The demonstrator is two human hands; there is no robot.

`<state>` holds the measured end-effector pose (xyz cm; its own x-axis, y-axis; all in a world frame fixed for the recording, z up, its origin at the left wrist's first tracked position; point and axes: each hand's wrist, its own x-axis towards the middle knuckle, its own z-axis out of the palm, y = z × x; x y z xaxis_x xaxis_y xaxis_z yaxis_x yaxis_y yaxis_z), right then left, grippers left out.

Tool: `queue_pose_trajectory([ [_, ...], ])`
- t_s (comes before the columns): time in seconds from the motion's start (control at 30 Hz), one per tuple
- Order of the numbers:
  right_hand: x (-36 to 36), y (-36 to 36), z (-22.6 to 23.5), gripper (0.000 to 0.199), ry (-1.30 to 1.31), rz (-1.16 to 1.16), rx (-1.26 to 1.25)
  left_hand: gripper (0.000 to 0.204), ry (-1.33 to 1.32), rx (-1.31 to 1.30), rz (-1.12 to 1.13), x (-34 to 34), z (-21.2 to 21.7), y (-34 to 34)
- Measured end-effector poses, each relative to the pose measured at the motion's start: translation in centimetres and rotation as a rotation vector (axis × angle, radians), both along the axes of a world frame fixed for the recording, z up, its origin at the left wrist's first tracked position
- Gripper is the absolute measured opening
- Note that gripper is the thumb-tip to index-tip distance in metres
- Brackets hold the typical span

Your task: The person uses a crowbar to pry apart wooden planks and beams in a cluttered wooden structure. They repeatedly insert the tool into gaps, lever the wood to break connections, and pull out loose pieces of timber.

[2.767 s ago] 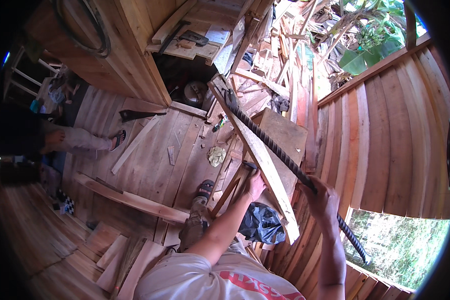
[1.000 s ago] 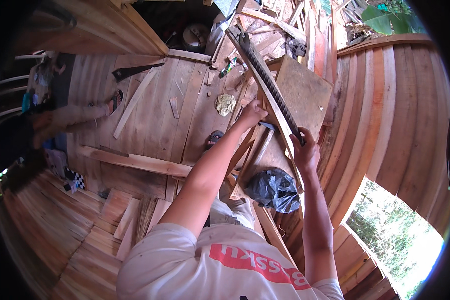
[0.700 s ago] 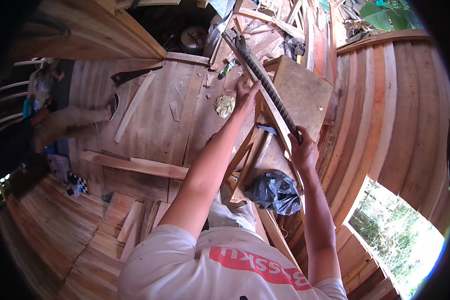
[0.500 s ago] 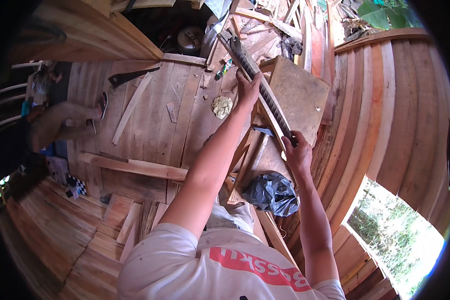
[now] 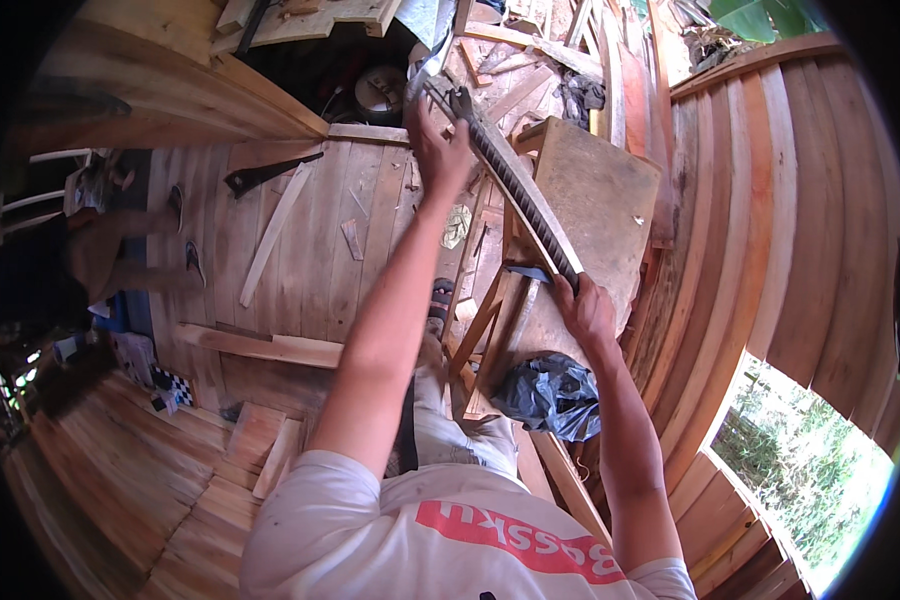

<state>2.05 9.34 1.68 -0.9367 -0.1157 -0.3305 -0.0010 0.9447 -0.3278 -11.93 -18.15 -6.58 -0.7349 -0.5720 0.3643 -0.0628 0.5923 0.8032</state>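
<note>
Left hand [image 5: 442, 155] has slid up from mid-length to the far end of the ridged bar [image 5: 512, 182]

Farthest left, 1 co-worker [image 5: 45, 275] in a dark top shows; to the right, 1 handsaw [image 5: 270, 173] lies on the plank floor [image 5: 317, 232]. Next comes my left hand, blurred beside the bar's far end; I cannot tell whether its fingers close on anything. From there the dark bar slants rightward toward me, lying along a wooden strip [image 5: 563, 245]. I judge the bar stiff and heavy, hard to break, its ridges giving grip; the strip seems lighter, perhaps splintery. 2 holds, 1 near each end, should balance both best. Nearer me sits 1 black plastic bag [image 5: 550, 397]. My right hand [image 5: 587, 312] curls round the bar's nearer part, probably the strip too, with 1 brown wooden box [image 5: 605, 190] beyond.
</note>
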Motion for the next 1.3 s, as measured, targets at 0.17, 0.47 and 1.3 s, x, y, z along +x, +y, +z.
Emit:
queue_pose_trajectory([
  [0.17,-0.1,0.2,-0.8,0.042,0.018,-0.004,0.014,0.044,-0.038,-0.274,-0.461,-3.9,1.4,-6.1],
  [0.47,0.2,0.3,-2.9,0.044,-0.037,-0.042,0.013,0.035,-0.175,-0.35,-0.614,-5.5,1.7,-7.1],
  [1.3,0.5,0.8,-6.7,0.036,0.009,-0.043,-0.029,0.035,-0.338,-0.33,-0.775,-6.4,4.7,-7.0],
])
